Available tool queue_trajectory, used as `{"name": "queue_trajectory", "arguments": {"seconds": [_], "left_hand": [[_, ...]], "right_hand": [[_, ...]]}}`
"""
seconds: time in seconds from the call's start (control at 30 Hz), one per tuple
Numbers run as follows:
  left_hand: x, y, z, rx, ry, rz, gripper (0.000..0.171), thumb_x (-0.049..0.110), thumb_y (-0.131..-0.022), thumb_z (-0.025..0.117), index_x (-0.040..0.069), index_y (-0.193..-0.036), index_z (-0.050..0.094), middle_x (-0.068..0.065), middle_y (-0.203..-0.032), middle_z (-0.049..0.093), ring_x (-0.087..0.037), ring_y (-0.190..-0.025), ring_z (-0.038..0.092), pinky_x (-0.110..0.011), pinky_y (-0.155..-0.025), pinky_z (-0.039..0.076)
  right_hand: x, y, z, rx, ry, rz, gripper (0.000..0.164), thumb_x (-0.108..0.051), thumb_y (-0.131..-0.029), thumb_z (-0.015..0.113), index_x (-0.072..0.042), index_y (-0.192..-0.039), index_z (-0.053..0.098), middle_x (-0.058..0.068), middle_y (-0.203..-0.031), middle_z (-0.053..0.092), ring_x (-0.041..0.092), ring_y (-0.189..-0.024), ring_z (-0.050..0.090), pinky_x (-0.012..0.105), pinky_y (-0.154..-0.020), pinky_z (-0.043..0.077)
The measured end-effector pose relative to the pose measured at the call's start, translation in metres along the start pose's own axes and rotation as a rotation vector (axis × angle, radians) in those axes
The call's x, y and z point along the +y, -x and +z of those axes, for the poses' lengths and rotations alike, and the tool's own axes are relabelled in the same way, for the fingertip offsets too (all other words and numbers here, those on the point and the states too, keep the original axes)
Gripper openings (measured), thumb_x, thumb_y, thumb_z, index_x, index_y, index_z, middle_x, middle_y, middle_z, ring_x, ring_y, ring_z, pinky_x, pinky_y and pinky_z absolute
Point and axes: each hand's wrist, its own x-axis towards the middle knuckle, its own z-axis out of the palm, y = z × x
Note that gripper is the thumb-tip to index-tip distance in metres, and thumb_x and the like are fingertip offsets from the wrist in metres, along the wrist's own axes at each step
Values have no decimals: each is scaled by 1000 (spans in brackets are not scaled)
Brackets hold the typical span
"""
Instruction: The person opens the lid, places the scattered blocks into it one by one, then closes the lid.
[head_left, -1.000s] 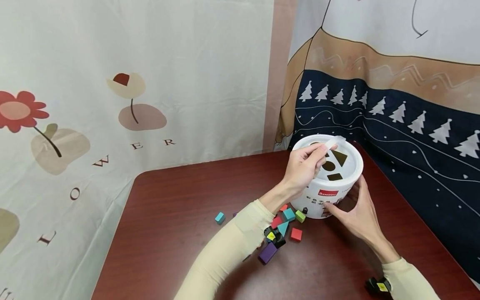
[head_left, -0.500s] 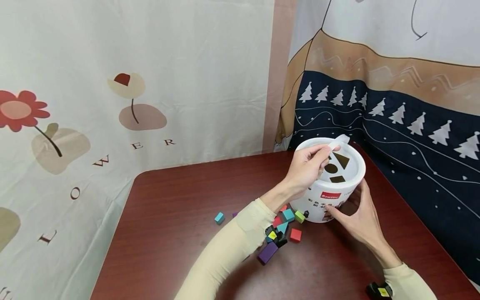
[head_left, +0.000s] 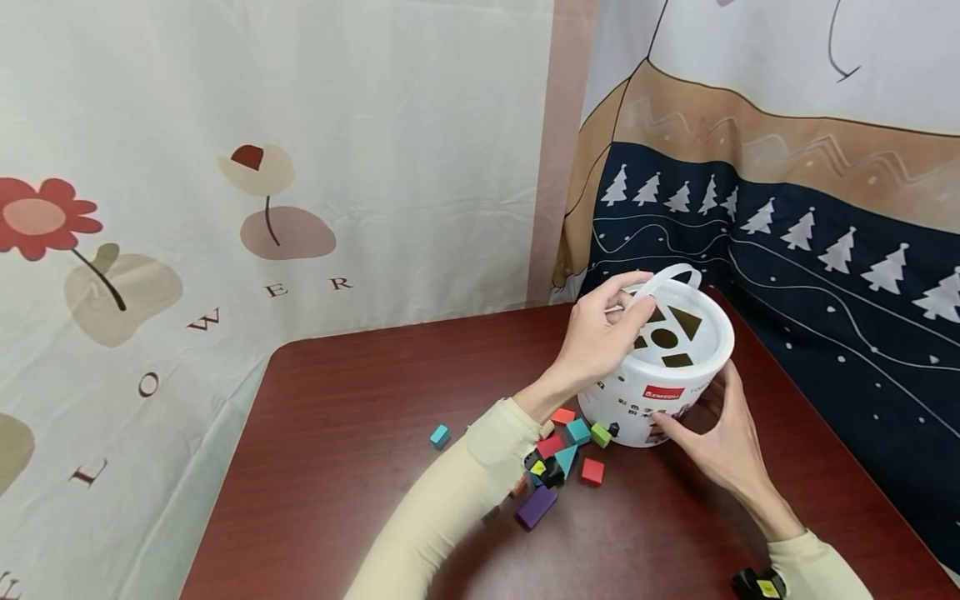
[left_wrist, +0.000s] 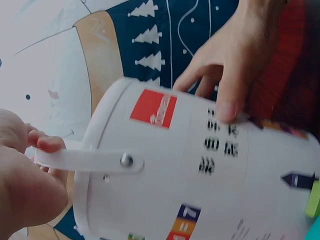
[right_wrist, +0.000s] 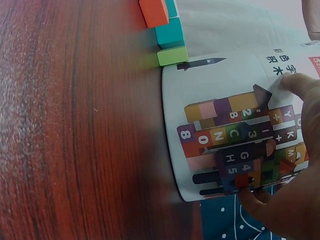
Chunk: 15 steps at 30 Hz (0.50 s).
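A white toy-block bucket (head_left: 637,412) with a printed side stands at the right of the table. Its lid (head_left: 701,354) has dark shaped holes, among them a triangle and a circle. Over the lid's left part, my left hand (head_left: 600,329) holds the white strap handle (head_left: 671,272) between thumb and fingers. Seen from the left wrist, the handle (left_wrist: 85,161) runs from a rivet on the bucket's side into those curled fingers. My right hand (head_left: 723,442) grips the bucket's lower right, its thumb (right_wrist: 297,82) on the printed front and its fingers partly hidden round the side.
Several coloured blocks lie loose left of the bucket, among them a purple block (head_left: 537,507), a red block (head_left: 592,472) and a green block (head_left: 601,434) close by its base. A lone blue block (head_left: 439,436) lies farther left. Printed curtains (head_left: 412,167) rise behind the table.
The bucket has shifted slightly right and toward me, with my right hand still on it. My left hand has moved a little left along the handle, so more of the handle's arch shows.
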Motion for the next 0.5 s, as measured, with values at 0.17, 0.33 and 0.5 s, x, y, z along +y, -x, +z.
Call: {"name": "queue_trajectory", "arguments": {"seconds": [0.17,0.33,0.5], "left_hand": [[-4,-2,-11,53,-226,104,33,20,-104,59,10,-134,69,0,-81,64,-5,-65,56,-15,-57,46],[-10,-6,-18,126,-440,226,30,20,-101,62,8,-124,77,0,-87,67,-6,-74,57,-14,-63,45],[-15,-8,-24,181,-533,318,25,18,-97,66,7,-115,81,-1,-89,66,-11,-73,55,-16,-60,41]], "right_hand": [[-1,1,0,-4,16,5,118,-7,-70,93,-30,-163,23,5,-140,49,7,-120,49,7,-93,40],[-3,1,1,-7,28,10,119,-8,-71,93,-30,-164,23,4,-141,48,7,-121,48,9,-95,41],[-3,1,1,0,25,8,119,-8,-70,93,-28,-164,23,5,-140,49,6,-121,48,9,-95,40]]}}
